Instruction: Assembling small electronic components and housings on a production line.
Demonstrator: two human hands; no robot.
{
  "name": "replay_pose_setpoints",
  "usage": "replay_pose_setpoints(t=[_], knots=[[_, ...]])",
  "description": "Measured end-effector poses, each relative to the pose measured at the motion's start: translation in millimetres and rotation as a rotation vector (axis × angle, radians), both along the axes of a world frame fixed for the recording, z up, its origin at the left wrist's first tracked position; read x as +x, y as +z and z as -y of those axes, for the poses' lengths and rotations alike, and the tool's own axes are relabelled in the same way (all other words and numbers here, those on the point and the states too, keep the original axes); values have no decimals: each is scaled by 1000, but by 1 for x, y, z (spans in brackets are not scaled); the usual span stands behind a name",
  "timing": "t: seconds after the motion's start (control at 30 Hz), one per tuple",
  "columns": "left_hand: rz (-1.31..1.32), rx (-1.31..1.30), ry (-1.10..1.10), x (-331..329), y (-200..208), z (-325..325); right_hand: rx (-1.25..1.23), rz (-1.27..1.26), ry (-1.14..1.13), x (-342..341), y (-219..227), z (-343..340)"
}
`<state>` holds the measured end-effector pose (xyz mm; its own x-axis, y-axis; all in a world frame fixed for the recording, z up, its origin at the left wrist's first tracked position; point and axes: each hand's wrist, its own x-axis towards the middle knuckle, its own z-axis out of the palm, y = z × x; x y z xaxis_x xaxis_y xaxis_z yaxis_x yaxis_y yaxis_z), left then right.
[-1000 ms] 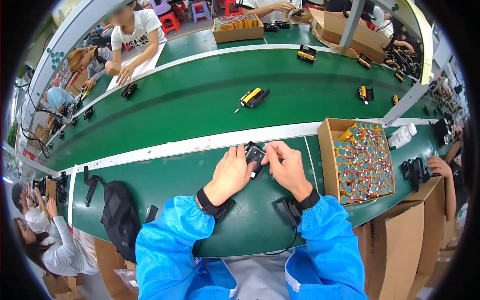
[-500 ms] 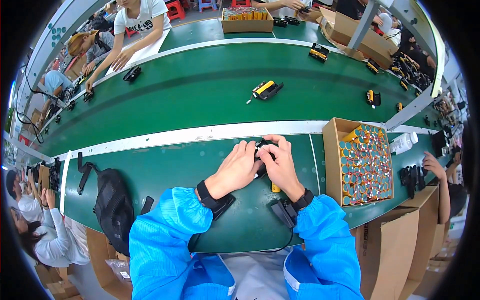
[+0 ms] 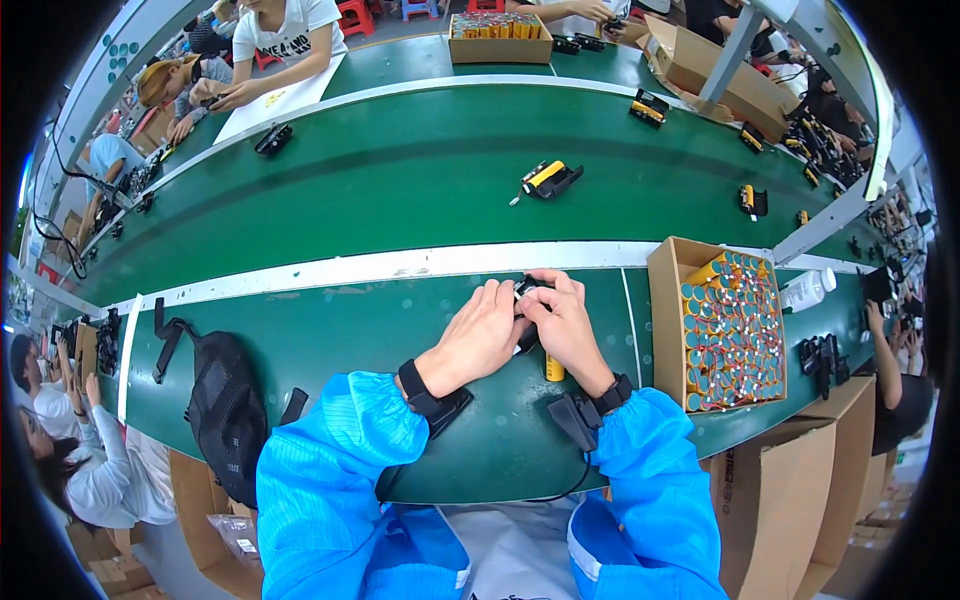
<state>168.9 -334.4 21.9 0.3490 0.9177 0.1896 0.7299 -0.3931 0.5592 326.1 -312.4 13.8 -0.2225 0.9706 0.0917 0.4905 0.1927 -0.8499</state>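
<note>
My left hand [image 3: 478, 330] lies over a small black plastic casing [image 3: 524, 340], its fingers pressed together and steadying it on the green bench. Thumb and forefinger of my right hand [image 3: 562, 330] are pinched at the far end of the same casing, where a small white part [image 3: 520, 293] shows. The hands hide most of the casing. A yellow cylindrical battery [image 3: 554, 368] sits beside the casing under my right hand, partly covered by it. Both wrists wear black straps with small black boxes.
A cardboard box [image 3: 668, 330] full of yellow batteries with red wires stands at right, near a white bottle [image 3: 808, 290]. A black bag [image 3: 228, 405] lies at left. Beyond a white rail, a green conveyor carries black casings with yellow batteries [image 3: 549, 180]. Co-workers sit around.
The casing on the conveyor has shifted right. A co-worker at far left has lifted a black piece off the belt. My hands stay nearly in place, the right fingers shifting slightly.
</note>
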Motion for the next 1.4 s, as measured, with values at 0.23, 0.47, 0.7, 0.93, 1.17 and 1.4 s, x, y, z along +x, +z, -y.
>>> replay_pose_setpoints(t=[0.23, 0.47, 0.7, 0.93, 1.17, 1.4], knots=[[-21, -19, -13, 2, 2, 0, 4, -19, -45, -3, 0, -3], [-77, 85, 19, 11, -3, 7, 32, -3, -114, -6, -9, 1], [-67, 101, 15, 11, 2, 8, -24, -128, -104, -2, 2, -1], [17, 132, 60, 6, -4, 4, 114, -101, -80, 2, 7, -2], [8, -43, 217, -2, -2, -1, -236, -374, -174, 18, 5, 21], [-8, 32, 158, -2, -2, 2, -283, 320, 99, 31, 40, 21]])
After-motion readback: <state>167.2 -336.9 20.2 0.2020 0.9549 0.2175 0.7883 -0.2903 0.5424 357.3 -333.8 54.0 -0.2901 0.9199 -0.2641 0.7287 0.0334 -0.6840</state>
